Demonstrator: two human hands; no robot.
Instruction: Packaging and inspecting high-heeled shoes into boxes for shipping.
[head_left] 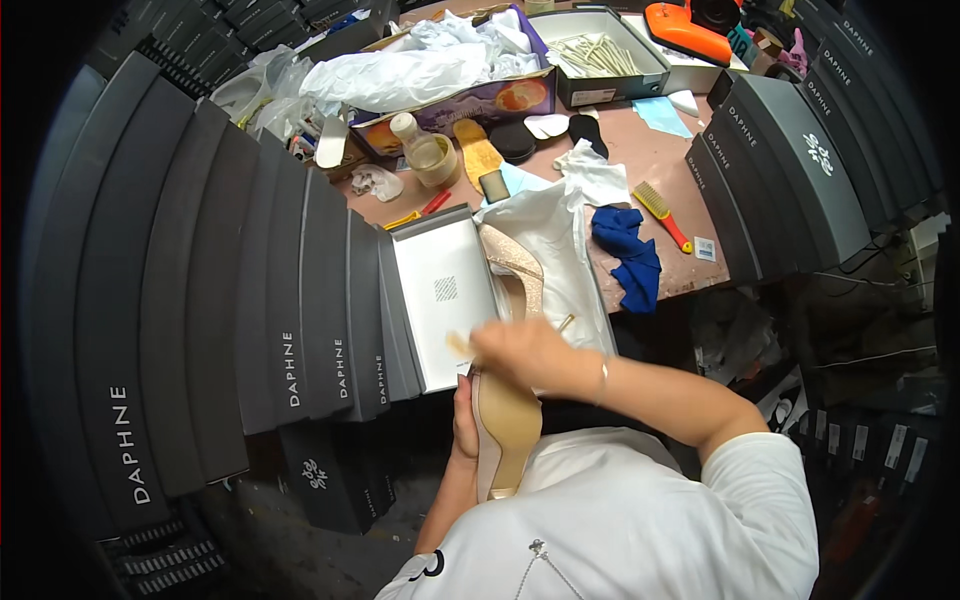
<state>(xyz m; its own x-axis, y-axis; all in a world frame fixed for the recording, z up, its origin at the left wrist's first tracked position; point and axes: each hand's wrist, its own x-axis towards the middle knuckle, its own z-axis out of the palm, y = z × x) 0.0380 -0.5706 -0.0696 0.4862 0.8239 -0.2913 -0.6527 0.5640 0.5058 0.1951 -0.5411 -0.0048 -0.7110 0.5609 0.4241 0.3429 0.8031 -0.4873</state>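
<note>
A beige high-heeled shoe [512,425] is tilted with its tan sole facing up, close in front of my body. My left hand [465,425] grips it from the left side, the fingers partly hidden behind it. Over the shoe's far end, my right hand [525,355] is closed and blurred by motion. A small pale yellowish tip, smeared, shows at its left; its kind cannot be made out. Beyond my hands, a glittery rose-gold shoe [522,262] lies in an open shoebox [440,300] with white tissue paper [550,235].
Tall stacks of dark grey shoeboxes [210,280] stand left, with more boxes [770,170] right. On the pink table are a blue cloth [625,250], a brush [660,212], a plastic bottle [410,130], a box of thin sticks [595,55] and a purple carton [520,97].
</note>
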